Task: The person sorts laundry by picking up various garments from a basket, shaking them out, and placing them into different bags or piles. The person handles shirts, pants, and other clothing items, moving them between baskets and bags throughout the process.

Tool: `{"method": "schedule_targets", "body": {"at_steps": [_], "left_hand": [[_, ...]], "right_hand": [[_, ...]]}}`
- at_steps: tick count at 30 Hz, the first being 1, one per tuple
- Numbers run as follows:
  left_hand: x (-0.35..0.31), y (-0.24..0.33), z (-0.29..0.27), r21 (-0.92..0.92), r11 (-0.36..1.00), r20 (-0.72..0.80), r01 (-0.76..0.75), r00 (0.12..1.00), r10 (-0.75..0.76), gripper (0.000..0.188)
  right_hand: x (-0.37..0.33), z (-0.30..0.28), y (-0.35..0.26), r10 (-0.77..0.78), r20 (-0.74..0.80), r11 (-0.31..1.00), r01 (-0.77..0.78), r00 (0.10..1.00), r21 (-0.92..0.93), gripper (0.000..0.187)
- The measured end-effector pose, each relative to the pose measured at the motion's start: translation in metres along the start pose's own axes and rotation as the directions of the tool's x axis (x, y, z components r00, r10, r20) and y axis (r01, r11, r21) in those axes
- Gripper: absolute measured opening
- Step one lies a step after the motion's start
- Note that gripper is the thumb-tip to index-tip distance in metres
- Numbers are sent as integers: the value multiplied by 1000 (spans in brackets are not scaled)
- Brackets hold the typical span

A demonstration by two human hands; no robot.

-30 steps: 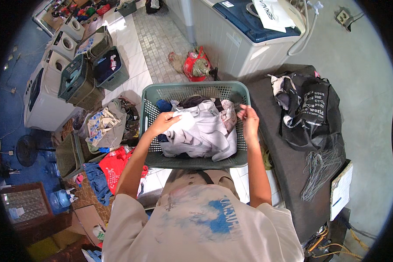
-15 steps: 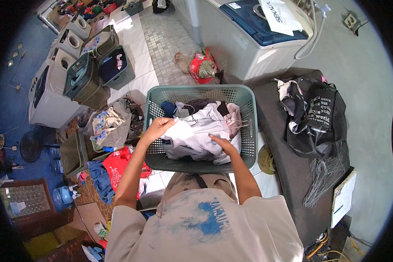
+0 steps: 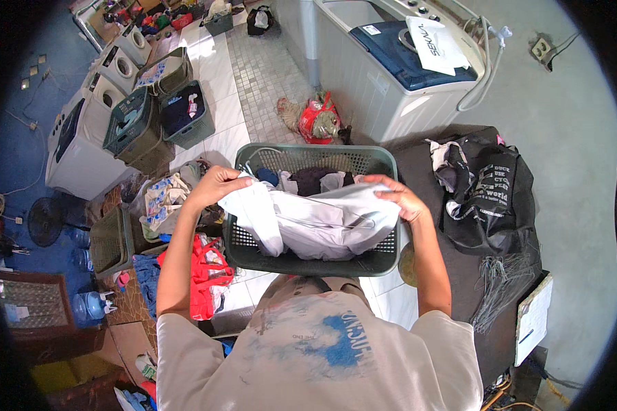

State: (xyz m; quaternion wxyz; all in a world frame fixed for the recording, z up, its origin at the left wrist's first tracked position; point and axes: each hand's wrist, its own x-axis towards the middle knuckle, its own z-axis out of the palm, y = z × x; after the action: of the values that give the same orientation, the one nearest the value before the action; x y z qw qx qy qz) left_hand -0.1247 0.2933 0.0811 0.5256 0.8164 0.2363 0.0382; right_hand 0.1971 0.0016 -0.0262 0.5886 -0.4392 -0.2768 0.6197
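Observation:
A white garment (image 3: 315, 229), perhaps a shirt, is stretched between my two hands above a green plastic laundry basket (image 3: 312, 266). At its left end, my left hand (image 3: 219, 186) pinches the cloth between thumb and fingers. My right hand (image 3: 403, 197) has closed on the upper right edge. A thin wire, apparently part of a clothes hanger (image 3: 349, 222), runs across the cloth; the rest of it is hard to make out. Behind the garment, dark and pale clothes (image 3: 312, 179) lie in the basket, partly hidden.
Right of the basket, a dark padded surface holds a black bag (image 3: 497, 198) and several wire hangers (image 3: 493, 288). A twin-tub washing machine (image 3: 384, 82) stands ahead. A red bag (image 3: 209, 274) and a clothes pile (image 3: 168, 202) are at left, with more baskets (image 3: 188, 116) beyond.
My right hand has moved right and up, drawing the garment wide across the basket. My left hand has shifted left and up, lifting its end to the rim.

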Motion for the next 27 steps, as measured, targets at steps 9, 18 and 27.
{"method": "schedule_targets", "body": {"at_steps": [9,18,27], "left_hand": [[4,77,27,610,787,-370,-95,844,389,38],[-9,152,5,131,917,-663,-378,654,365,23],[-64,202,-32,128,837,-779,-532,469,417,23]], "right_hand": [[-28,105,-128,-362,-281,931,331,889,-154,31],[-55,193,-171,-376,318,461,473,870,-751,67],[-50,212,-273,-737,636,-605,195,230,-772,45]]}}
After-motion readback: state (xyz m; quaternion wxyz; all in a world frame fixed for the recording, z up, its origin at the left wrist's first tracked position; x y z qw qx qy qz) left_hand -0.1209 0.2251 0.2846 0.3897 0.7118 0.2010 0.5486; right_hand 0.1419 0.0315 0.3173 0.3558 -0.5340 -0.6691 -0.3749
